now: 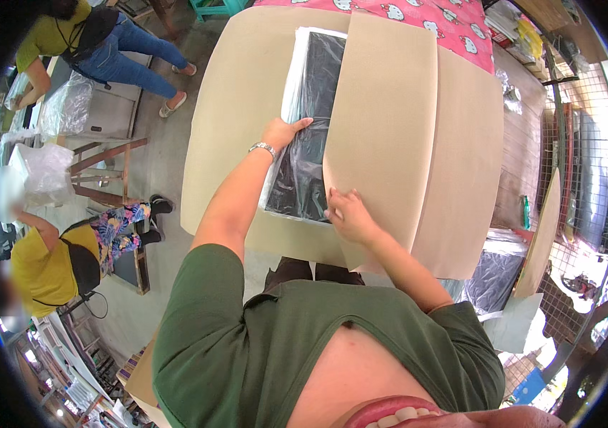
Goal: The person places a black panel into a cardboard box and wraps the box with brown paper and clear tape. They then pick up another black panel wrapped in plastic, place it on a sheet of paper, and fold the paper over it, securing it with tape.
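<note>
Clear plastic film [307,170] covers a long black rectangular panel [325,78] at the frame's upper centre, on a broad tan cardboard sheet [243,78]. Hands well apart: the left hand [284,134] lies on the panel's left edge; the right hand [350,216] touches a tan cardboard flap [386,107] overlapping its right side. Whether either grips, I can't tell.
</note>
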`<state>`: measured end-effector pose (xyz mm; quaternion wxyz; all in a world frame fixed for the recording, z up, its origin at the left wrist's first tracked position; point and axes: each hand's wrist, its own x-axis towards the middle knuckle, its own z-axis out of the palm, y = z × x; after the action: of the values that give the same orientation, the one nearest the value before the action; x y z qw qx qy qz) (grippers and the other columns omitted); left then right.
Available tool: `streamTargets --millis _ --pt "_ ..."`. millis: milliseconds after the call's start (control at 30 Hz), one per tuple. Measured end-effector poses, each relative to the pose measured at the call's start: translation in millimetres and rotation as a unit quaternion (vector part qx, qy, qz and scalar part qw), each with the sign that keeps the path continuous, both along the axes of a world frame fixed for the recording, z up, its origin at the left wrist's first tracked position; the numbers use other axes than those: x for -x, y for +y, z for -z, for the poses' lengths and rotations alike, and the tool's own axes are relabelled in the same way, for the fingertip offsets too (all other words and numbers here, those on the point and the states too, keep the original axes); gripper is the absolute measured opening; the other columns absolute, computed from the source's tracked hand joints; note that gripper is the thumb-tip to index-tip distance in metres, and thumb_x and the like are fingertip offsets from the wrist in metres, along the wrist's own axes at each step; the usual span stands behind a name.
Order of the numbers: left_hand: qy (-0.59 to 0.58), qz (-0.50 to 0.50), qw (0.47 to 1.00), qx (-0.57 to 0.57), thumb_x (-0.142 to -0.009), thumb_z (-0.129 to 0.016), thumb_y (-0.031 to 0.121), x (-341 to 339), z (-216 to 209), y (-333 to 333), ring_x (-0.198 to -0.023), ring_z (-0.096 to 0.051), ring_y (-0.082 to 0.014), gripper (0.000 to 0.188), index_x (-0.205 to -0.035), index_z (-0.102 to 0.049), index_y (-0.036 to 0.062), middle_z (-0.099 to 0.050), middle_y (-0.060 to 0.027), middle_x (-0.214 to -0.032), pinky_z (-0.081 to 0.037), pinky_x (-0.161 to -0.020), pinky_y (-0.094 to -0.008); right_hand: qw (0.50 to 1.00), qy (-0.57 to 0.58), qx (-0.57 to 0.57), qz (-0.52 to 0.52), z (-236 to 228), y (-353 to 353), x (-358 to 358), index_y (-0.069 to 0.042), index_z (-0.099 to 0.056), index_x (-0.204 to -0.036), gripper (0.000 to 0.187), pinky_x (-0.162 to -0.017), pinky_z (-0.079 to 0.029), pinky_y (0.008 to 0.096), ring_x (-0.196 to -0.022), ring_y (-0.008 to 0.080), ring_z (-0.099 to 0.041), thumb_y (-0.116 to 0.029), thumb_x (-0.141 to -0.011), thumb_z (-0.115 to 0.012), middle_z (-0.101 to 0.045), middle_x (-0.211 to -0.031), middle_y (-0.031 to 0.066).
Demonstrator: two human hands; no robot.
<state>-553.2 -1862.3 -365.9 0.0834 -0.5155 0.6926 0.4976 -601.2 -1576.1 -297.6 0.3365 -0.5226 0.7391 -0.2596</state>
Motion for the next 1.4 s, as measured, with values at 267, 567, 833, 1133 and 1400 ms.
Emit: streamTargets --millis 267,567,833,1133,1400 --pt "0.034 0.002 0.998 0.057 -0.058 -0.069 0.075 0 10 0 -0.081 -0.067 -0.0312 0.095 -0.089 -0.062 -0.0155 -0.066 -0.0235 -0.084 -0.051 -0.073 -0.0382 0.872 -0.251 0.143 0.396 80 67 252 -0.006 -0.041 -0.130 0.049 -0.099 -0.028 0.0372 -0.117 0.0193 -0.039 -0.041 -0.096 -0.038 -0.047 -0.123 0.0082" --pt "-0.030 -0.002 0.998 0.058 -0.056 -0.068 0.076 -5 -13 3 -0.078 -0.067 -0.0289 0.093 -0.081 -0.063 -0.0139 -0.066 -0.0219 -0.081 -0.051 -0.071 -0.0379 0.939 0.051 0.017 0.340 81 9 233 -0.017 -0.018 -0.147 0.074 -0.111 -0.001 0.0531 -0.142 0.0279 -0.011 -0.063 -0.090 -0.031 -0.015 -0.153 0.0108" --pt "-0.027 -0.014 0.998 0.053 -0.055 -0.067 0.078 -10 -3 1 -0.079 -0.067 -0.0314 0.097 -0.085 -0.063 -0.0138 -0.066 -0.0238 -0.083 -0.051 -0.072 -0.0388 0.925 0.279 -0.014 0.257 74 -14 204 -0.017 -0.017 -0.147 0.080 -0.113 -0.014 0.0491 -0.140 0.0318 -0.013 -0.062 -0.087 -0.042 -0.013 -0.153 0.0100" --pt "0.001 -0.064 0.995 0.075 -0.058 -0.070 0.072 -16 11 -1 -0.071 -0.067 -0.0272 0.080 -0.074 -0.066 -0.0059 -0.067 -0.0154 -0.071 -0.052 -0.068 -0.0380 0.864 0.392 -0.181 0.259 62 -50 126 -0.011 -0.016 -0.147 0.086 -0.108 -0.009 0.0619 -0.141 0.0336 -0.009 -0.068 -0.085 -0.036 -0.014 -0.152 0.0130" --pt "-0.039 0.102 0.992 0.058 -0.072 -0.060 0.068 -30 -23 -22 -0.090 -0.065 -0.0308 0.074 -0.094 -0.066 -0.0020 -0.067 -0.0182 -0.095 -0.050 -0.078 -0.0388 0.867 0.401 -0.194 0.225 58 -54 97 -0.021 -0.014 -0.148 0.083 -0.109 -0.007 0.0607 -0.142 0.0299 -0.007 -0.068 -0.084 -0.041 -0.011 -0.154 0.0097"
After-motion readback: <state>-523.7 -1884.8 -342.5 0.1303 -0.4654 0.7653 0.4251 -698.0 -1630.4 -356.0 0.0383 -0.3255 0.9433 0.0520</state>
